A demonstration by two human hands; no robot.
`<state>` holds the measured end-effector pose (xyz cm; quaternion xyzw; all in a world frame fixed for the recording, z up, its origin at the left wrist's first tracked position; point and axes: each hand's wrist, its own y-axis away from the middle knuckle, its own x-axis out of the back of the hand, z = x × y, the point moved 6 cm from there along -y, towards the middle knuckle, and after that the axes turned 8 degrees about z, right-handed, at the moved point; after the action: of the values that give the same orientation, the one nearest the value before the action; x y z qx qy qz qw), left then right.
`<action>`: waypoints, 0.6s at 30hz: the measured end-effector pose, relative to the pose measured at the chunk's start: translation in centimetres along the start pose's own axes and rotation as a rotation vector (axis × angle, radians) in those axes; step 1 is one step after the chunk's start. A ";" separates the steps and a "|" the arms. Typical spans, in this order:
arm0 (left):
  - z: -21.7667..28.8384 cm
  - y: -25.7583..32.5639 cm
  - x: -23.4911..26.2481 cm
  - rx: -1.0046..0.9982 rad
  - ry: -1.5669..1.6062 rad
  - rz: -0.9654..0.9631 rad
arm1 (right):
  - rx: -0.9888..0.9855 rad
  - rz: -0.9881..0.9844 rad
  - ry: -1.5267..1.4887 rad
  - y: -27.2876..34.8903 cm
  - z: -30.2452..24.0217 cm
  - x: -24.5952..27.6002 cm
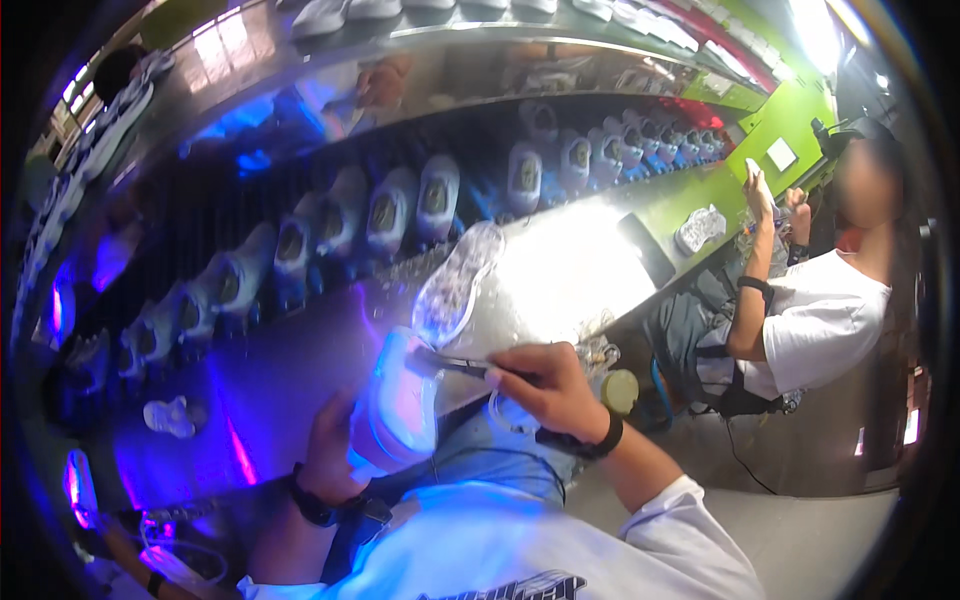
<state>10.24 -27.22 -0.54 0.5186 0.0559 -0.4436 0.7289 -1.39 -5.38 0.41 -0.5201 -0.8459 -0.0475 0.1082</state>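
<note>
head view: left hand point(330, 445) clasping the white shoe point(395, 415) above my lap point(505, 455), i pinch a brush point(455, 363) at its upper edge with my right hand point(553, 390); steady support, light strokes should work best.

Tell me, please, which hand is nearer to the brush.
Right: the right hand holds the brush. The left hand is farther left, holding the shoe.

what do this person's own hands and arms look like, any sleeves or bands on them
The left hand and right hand are ungloved. A dark band circles the left wrist, a black wristband the right. The shirt is white with short sleeves.
</note>
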 end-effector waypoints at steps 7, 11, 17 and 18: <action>6.6 -11.5 -10.9 -0.224 -0.453 -0.209 | -0.150 0.409 -0.209 1.6 2.5 6.5; 10.7 -22.4 -20.1 -0.794 -1.268 -0.016 | -0.192 0.527 -0.221 2.9 3.3 8.3; 10.7 -43.5 -20.8 -1.229 -1.459 0.116 | -0.190 0.503 -0.259 3.4 4.5 7.5; 10.0 -43.8 -21.7 -1.206 -1.699 0.159 | -0.229 0.529 -0.255 3.4 4.6 7.5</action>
<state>-37.43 -25.47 -15.16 -0.4116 -0.2974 -0.5115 0.6932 -2.22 3.58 -2.43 -0.7326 -0.6772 -0.0470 -0.0493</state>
